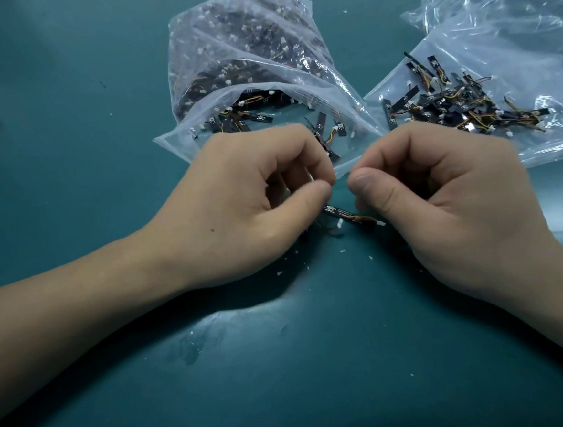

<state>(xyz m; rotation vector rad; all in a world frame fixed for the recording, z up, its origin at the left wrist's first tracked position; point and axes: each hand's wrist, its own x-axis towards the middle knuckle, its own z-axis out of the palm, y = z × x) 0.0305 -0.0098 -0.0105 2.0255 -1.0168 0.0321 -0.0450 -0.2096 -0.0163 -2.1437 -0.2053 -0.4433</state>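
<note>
Down close, the left hand point(239, 210) curls over one end of the black strip board point(339, 212), apparently pinching it just above the mat point(318, 362). The right hand point(448, 207) is pinched too, on what I cannot tell. Best steady the board and pull its white connector point(380, 223) straight, never sideways. Beyond lie the fuller bag point(245, 64) and the open bag point(496, 44).
</note>
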